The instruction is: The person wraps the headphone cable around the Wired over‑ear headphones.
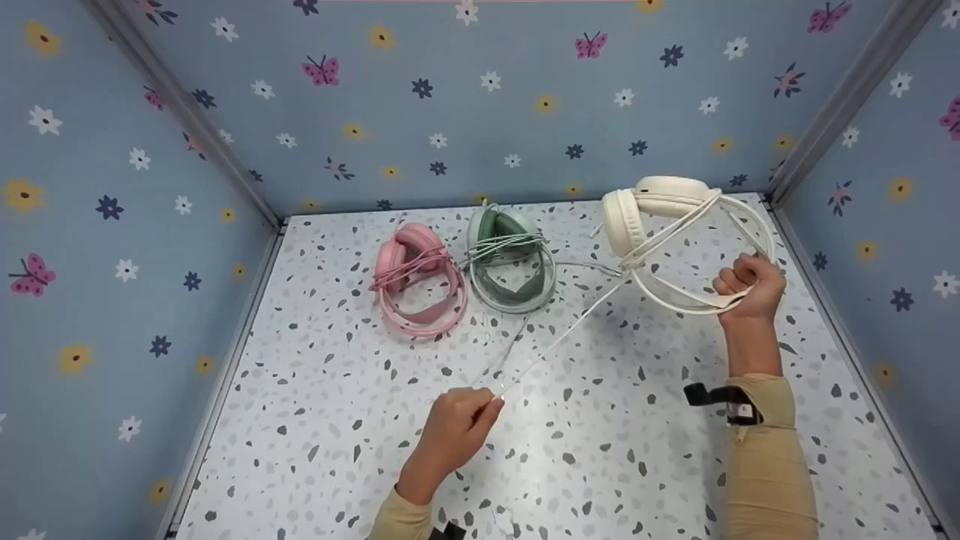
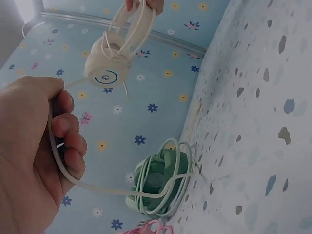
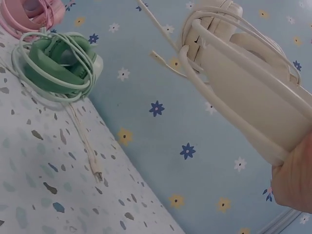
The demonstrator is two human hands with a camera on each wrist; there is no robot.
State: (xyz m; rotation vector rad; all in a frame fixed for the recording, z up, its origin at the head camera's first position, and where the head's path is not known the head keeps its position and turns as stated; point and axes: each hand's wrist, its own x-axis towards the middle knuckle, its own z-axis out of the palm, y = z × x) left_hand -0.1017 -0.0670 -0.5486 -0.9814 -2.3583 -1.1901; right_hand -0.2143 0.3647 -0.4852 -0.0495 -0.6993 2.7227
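Note:
My right hand (image 1: 754, 289) grips the headband of cream headphones (image 1: 671, 196), holding them raised over the table's right side. Several turns of their cable wrap around the cups and band. From that bundle a pale cable (image 1: 564, 337) stretches down to my left hand (image 1: 454, 427). The curled fingers and thumb of that hand hold it near the table's middle. In the left wrist view the held cable (image 2: 58, 163) passes through the palm and loops away below. A loose cable end (image 3: 158, 58) hangs beside the cream cups in the right wrist view.
Green headphones (image 1: 517, 225) lie at the back middle, wrapped in their cable, with a plug end (image 3: 97, 175) on the table. Left of them lie pink headphones (image 1: 391, 266), also wrapped. Flowered panels (image 1: 480, 112) border the speckled table (image 1: 600, 465) at the back and both sides.

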